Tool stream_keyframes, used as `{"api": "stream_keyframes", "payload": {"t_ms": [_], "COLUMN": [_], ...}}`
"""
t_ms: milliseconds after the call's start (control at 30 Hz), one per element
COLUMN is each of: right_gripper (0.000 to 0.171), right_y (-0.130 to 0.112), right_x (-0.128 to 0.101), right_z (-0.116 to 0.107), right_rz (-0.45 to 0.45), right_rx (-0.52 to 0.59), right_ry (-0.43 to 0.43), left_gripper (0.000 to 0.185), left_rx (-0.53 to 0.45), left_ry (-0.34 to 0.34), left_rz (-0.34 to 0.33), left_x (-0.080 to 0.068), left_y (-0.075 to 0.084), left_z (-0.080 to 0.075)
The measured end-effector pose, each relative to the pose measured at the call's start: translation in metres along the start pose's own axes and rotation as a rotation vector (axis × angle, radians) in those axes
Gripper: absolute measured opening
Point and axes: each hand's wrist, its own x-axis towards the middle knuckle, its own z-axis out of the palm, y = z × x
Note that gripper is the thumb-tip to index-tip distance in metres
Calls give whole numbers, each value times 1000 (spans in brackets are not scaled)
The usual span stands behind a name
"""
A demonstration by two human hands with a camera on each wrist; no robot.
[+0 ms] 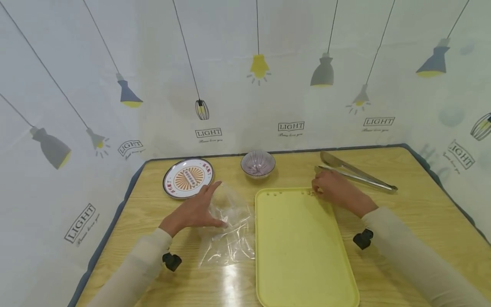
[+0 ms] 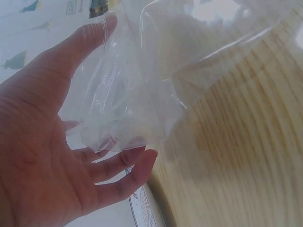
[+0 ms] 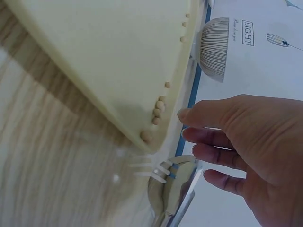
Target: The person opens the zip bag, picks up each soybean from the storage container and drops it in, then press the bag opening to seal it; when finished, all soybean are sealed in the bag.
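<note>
Here | left hand [image 1: 194, 209] touching bag [image 1: 235, 232] | right hand [image 1: 339, 189] by tray [image 1: 301, 247] edge | hands apart

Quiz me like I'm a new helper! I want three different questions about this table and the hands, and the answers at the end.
1. Choose one: which touches the bag?
A) right hand
B) left hand

2. True or false: the tongs lie on the tray.

3. Fill in "near" or "far": in the head view, the little balls lie along the tray's ____ edge.

Key:
1. B
2. False; the tongs lie on the table.
3. far
</note>
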Motion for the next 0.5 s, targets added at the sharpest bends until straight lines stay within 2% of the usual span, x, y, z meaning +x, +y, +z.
{"api": "stream_keyframes", "payload": {"t_ms": [267,500], "right_gripper": [14,11], "right_y": [-16,-40], "right_x": [20,56], "right_z": [-10,-22], "right_rz": [-6,-53], "right_rx": [-3,8], "right_ry": [-11,18], "left_gripper": [130,130], "left_rx": [-4,8], "left_ry": [-4,-2], "left_rz": [10,6], "left_x": [1,0], "left_y": [-1,0], "left_z": [1,0]}}
